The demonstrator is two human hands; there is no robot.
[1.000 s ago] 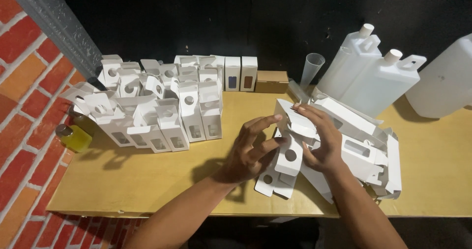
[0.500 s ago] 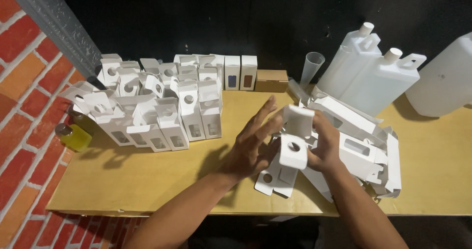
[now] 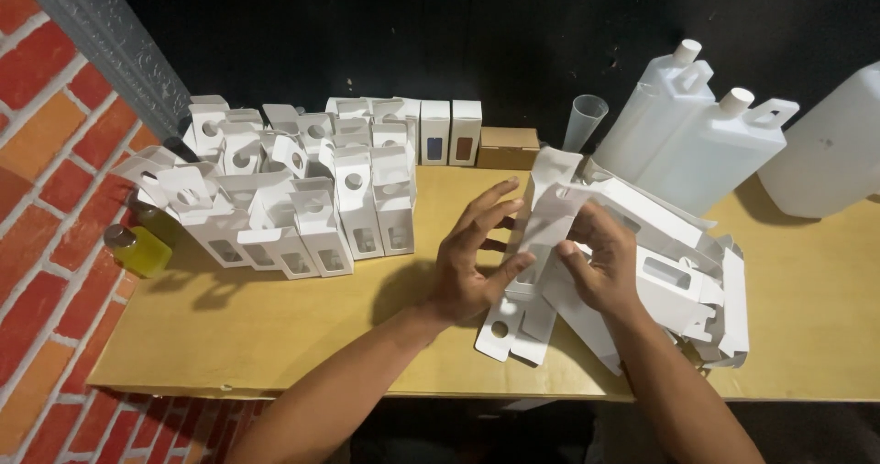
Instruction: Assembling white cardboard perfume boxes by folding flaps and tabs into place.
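both hands are gripping a white carton (image 3: 548, 209) above the counter (image 3: 275, 336): left hand (image 3: 472, 262) pressing its side with open fingers, right hand (image 3: 600, 258) pinching it. the carton's lower end is lying hidden behind the hands, just left of the flat carton pile (image 3: 678, 281).

A flat white box blank of matt, smooth cardboard (image 3: 541, 221) lies between two bare hands. Beneath is a yellowish table of smooth, matt wood (image 3: 275, 336). Behind stand white translucent jugs of dull plastic (image 3: 706, 143), beside a rough red brick wall (image 3: 46, 152).
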